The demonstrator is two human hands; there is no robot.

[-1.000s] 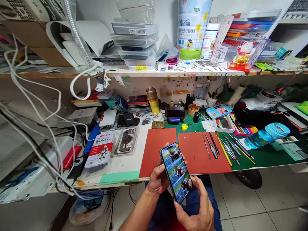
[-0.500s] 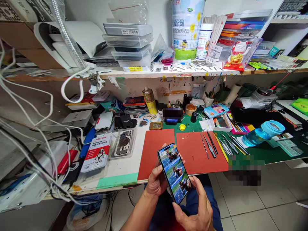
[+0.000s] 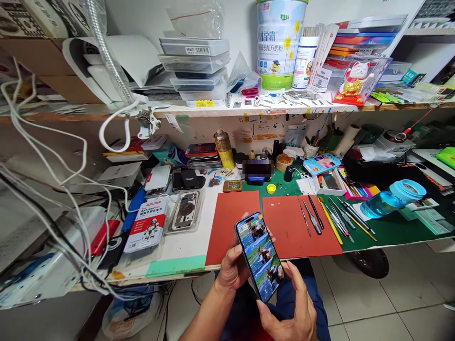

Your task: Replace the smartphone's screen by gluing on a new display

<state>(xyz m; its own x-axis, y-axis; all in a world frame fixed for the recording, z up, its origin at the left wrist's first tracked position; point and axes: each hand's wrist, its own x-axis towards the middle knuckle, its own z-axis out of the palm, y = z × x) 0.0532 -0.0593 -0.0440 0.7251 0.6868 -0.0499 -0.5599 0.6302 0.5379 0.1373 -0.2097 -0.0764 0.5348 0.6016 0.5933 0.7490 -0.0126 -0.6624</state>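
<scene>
A smartphone (image 3: 261, 255) is tilted over the table's front edge, its lit screen showing stacked pictures of people by blue water. My left hand (image 3: 232, 270) is closed around its left side, and fingertips show past the right edge. At the lower end, my right hand (image 3: 293, 308) has its thumb at the bottom edge and its index finger along the right side; its other fingers are curled. Beyond the phone lie two red-brown mats (image 3: 302, 232). On the right mat rest slim tools, including a grey pen-like tool (image 3: 312, 218).
Tweezers and other tools (image 3: 339, 218) lie right of the mats, near a blue water bottle (image 3: 393, 199). On the left are a clear case with a phone part (image 3: 185, 211), a battery box (image 3: 146, 225) and white cables (image 3: 81, 237). A loaded shelf (image 3: 213, 112) overhangs the back.
The whole scene has shifted slightly to the right in view. Both hands keep the same hold on the smartphone, and its screen shows the same pictures.
</scene>
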